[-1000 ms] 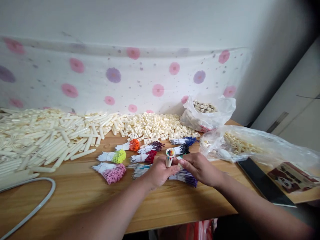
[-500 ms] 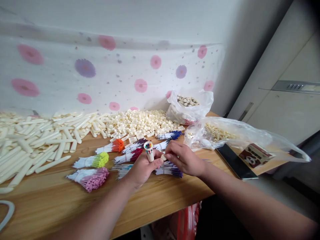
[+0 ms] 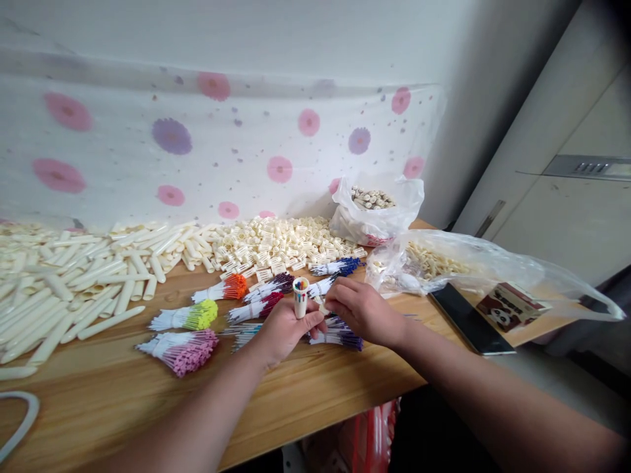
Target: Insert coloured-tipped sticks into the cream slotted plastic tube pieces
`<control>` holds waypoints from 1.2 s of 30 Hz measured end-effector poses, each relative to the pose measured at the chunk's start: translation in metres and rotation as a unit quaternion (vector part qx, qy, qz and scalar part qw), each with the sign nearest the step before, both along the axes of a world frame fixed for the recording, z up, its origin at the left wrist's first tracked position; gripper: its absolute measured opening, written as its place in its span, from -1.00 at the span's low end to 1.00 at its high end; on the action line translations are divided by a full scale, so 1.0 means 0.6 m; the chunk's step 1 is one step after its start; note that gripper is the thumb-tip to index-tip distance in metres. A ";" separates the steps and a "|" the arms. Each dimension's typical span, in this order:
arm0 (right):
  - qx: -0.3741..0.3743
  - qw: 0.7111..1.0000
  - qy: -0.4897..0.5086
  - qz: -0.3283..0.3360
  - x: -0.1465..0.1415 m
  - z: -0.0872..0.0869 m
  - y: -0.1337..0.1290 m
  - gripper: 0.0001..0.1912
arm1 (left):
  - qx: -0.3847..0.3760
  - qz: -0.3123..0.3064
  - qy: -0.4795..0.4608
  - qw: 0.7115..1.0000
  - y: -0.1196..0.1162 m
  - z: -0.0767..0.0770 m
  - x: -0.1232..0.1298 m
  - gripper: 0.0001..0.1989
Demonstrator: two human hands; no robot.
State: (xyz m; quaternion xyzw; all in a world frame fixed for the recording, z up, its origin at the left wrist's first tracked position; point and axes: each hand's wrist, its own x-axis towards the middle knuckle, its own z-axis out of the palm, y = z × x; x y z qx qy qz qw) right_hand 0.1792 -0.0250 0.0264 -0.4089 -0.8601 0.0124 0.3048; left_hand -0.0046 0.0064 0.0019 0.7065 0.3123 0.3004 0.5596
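My left hand is closed around a cream multicolour pen barrel, held upright with several coloured tips showing at its open top. Beside it, my right hand pinches a small cream piece against the left fingertips; its exact shape is partly hidden. Around the hands lie bundles of refills in white wraps: pink, yellow-green, orange, dark red and blue. A purple bundle sits partly under my right hand.
Long cream tubes are heaped at the left, short slotted cream parts at the back. Plastic bags with cream pieces stand at the right, near a black phone and a small panda box. The table edge is close in front.
The view has shifted slightly, so the scene sits a little further right. Both hands stay together, and the pen barrel stands a bit more upright in my left hand.
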 end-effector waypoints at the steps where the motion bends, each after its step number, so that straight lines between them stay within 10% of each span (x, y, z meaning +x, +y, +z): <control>1: -0.001 1.000 -0.003 0.001 -0.003 -0.001 0.001 -0.79 | 0.000 0.012 0.004 1.000 0.001 -0.002 0.000 -0.66; 7: -0.104 0.987 0.089 -0.089 -0.021 -0.009 0.011 -0.83 | -0.001 0.107 -0.015 0.994 0.009 -0.018 0.007 -0.71; 16: -0.159 0.961 0.226 -0.030 -0.013 -0.018 0.011 -0.88 | 0.106 0.124 0.011 0.986 0.009 -0.018 0.005 -0.79; 27: 0.129 0.964 0.231 0.037 0.007 0.107 -0.096 -0.92 | 0.275 0.137 0.069 0.949 0.025 -0.013 -0.018 -0.84; 36: 0.174 0.980 0.092 0.035 -0.017 0.090 -0.088 -0.96 | 0.272 0.131 0.118 0.946 0.024 -0.014 -0.014 -0.87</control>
